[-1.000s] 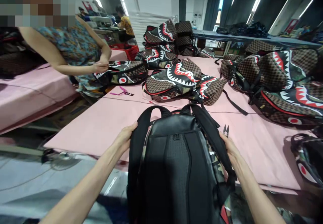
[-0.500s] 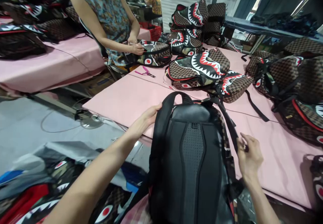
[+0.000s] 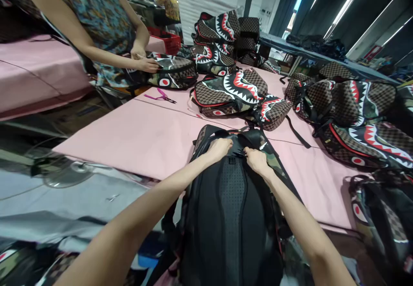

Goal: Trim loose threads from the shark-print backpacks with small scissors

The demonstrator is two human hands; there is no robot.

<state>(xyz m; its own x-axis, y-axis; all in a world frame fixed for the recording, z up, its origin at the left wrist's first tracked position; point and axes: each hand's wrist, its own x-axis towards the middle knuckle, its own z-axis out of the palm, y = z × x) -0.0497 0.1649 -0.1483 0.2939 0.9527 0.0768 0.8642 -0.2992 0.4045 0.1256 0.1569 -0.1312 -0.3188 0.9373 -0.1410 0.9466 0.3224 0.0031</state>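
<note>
While I watch the head view, my left hand (image 3: 220, 147) and right hand (image 3: 257, 160) both pinch the top of the black mesh-backed backpack (image 3: 232, 217) lying on the pink table's (image 3: 142, 135) near edge. I judge it could slide off, since much of it overhangs.

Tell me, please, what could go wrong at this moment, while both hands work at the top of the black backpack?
1. The black backpack hangs partly over the edge of the pink table; it might slide off while the left hand and right hand pull at its top.
2. Its loose straps lie close to the shark-print bags and could catch on them.
3. The pink-handled snips lie open on the table near a co-worker's hand.
</note>
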